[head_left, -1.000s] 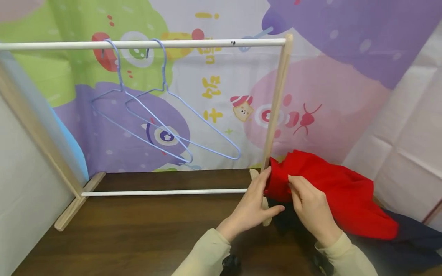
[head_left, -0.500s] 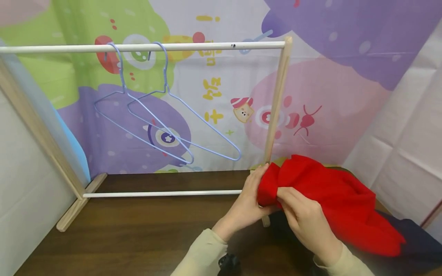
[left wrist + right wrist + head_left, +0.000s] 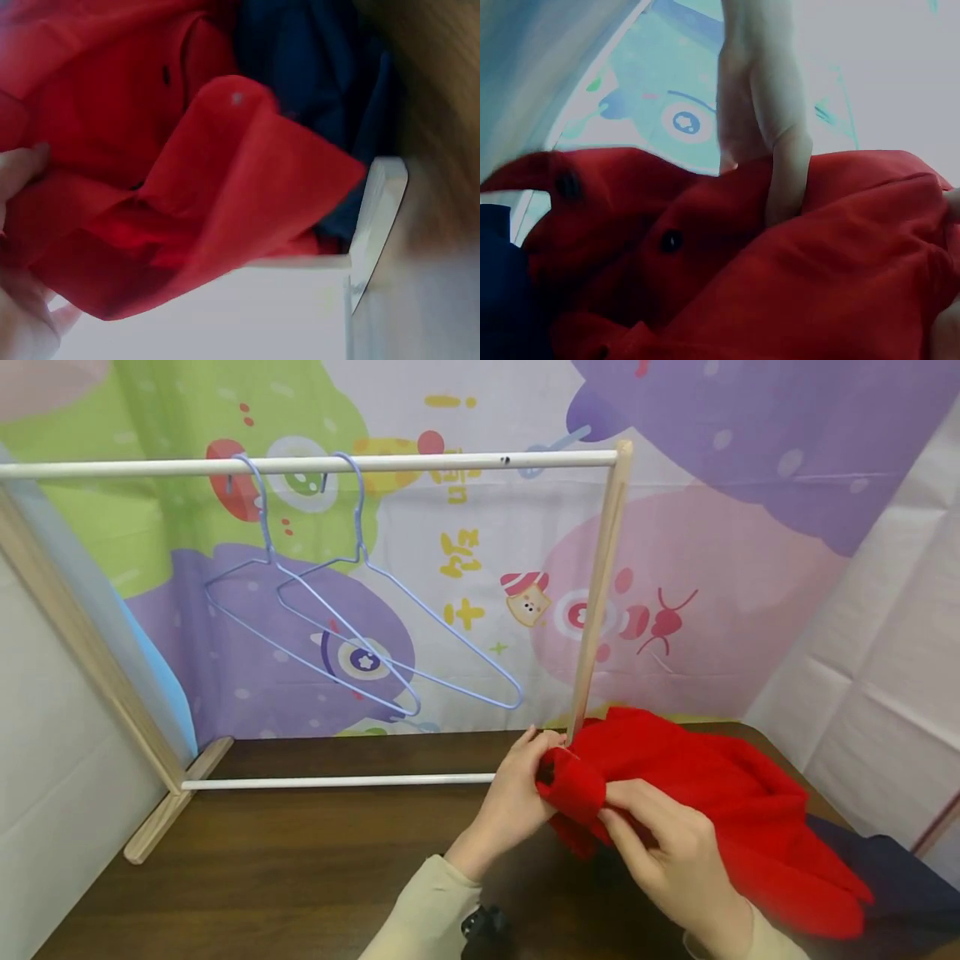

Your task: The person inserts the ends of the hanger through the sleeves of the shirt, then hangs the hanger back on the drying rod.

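A red shirt (image 3: 750, 810) with dark buttons lies bunched at the right side in the head view. My left hand (image 3: 513, 797) grips its rolled edge, with the thumb laid over the cloth in the right wrist view. Opposite it, my right hand (image 3: 675, 852) pinches the same folded band between thumb and fingertips. A pointed flap like a collar (image 3: 247, 172) hangs loose between the hands in the left wrist view. Some of the left fingers are hidden behind the fabric. Dark navy cloth (image 3: 892, 877) lies under and beside the red shirt.
A rack with a white top bar (image 3: 450, 462) and wooden posts stands across the dark wooden table (image 3: 300, 860). Two lilac wire hangers (image 3: 442, 618) hang from the bar. Behind is a cartoon-printed backdrop (image 3: 480, 677); the rack's right post (image 3: 600, 585) is close to my hands.
Both hands have drawn the red shirt's edge slightly left and toward me. The left hand has gone from flat beside the cloth to gripping it, and the edge now curls into a roll.
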### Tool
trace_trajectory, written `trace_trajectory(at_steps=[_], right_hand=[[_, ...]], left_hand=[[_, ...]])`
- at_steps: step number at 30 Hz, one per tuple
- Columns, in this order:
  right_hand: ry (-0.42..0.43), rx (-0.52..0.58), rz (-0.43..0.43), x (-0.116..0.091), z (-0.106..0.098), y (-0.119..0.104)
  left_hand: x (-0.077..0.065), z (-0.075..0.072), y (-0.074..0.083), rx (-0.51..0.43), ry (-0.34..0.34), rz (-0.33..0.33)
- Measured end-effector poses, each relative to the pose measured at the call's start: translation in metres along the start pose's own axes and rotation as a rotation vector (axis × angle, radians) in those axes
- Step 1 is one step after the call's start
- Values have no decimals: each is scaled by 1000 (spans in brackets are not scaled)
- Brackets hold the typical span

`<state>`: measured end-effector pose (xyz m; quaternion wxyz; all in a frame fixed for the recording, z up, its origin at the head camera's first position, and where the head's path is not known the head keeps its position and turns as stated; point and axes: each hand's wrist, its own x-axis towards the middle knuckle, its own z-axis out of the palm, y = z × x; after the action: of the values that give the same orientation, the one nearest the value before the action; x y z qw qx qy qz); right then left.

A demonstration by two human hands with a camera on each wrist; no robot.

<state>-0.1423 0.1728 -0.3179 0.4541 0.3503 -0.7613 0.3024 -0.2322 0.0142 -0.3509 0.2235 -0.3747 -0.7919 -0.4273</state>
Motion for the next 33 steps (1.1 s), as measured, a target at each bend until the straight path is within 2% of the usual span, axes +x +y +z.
trace_trajectory(at_steps=[2,4,6,9,11,14,17,20,23,26,29,31,33], right_hand=[[-1,15,23,0,1,3],[-38,22,56,-2,2,6],[-110,10,111,-4,2,11],[-254,-50,192,-9,4,20],[-344,-113,224,-12,7,25],[-450,-216,225,-18,12,34],[-500,-301,204,-24,15,45],[-518,-348,222,-28,13,56],[-579,-395,290,-30,8,65],[-698,-441,409,-30,-1,69],[-796,-477,522,-29,-11,70],[-818,-468,564,-27,-15,71],[-827,-451,569,-26,-17,72]], left_hand=[[-2,-5,1,82,-9,-43],[-5,-10,2,135,-35,-91],[-9,-16,5,156,-70,-132],[-13,-24,7,183,-90,-140],[-14,-28,9,203,-79,-129],[-15,-34,12,233,-53,-117],[-16,-39,16,269,-47,-114],[-18,-44,21,319,-81,-105],[-21,-48,26,352,-142,-94],[-23,-52,31,373,-195,-65],[-24,-55,36,400,-214,-11],[-25,-56,40,417,-223,27],[-25,-57,42,429,-233,58]])
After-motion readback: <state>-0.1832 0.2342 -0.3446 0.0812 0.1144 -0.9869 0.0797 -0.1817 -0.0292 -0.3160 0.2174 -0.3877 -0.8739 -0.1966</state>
